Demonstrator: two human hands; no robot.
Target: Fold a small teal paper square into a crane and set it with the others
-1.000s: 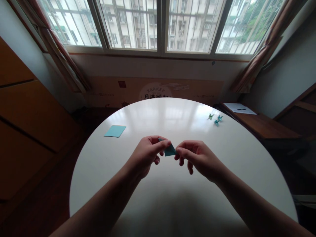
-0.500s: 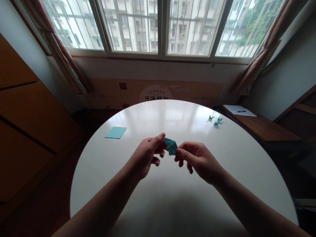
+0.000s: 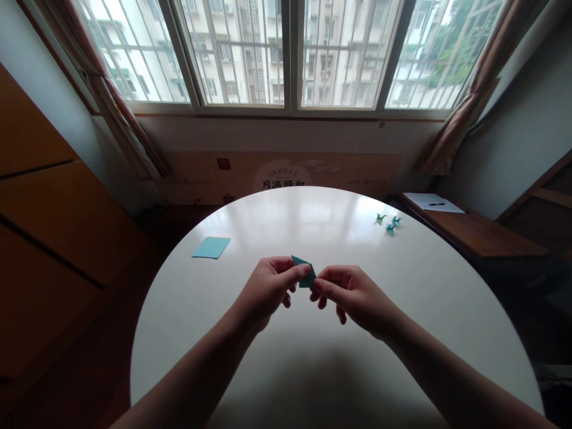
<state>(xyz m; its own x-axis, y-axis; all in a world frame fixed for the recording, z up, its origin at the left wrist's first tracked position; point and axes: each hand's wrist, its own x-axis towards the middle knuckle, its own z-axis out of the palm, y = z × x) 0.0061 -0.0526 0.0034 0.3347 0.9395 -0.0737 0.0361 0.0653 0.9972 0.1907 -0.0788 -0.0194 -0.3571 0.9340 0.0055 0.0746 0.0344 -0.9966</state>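
Note:
A small piece of folded teal paper (image 3: 305,281) is held up over the white round table (image 3: 308,226), between both hands. My left hand (image 3: 272,286) pinches it from the left, the thumb pressed flat across its front face. At its right corner my right hand (image 3: 346,292) grips it between thumb and forefinger, the other fingers curled loosely below. The fingers behind the paper are partly hidden. Part of the paper's front lies under my left thumb.
A stack of light blue square paper (image 3: 211,247) lies at the table's left. Three small folded paper birds (image 3: 390,229), one greener, stand at the far right. Beyond them a wooden side table (image 3: 496,235) bears a white sheet (image 3: 433,203) with a pen (image 3: 437,204).
Half a second ago my left thumb was raised off the paper, baring its creased face; now it presses down on it again. My right hand keeps its pinch. The view has tilted up slightly.

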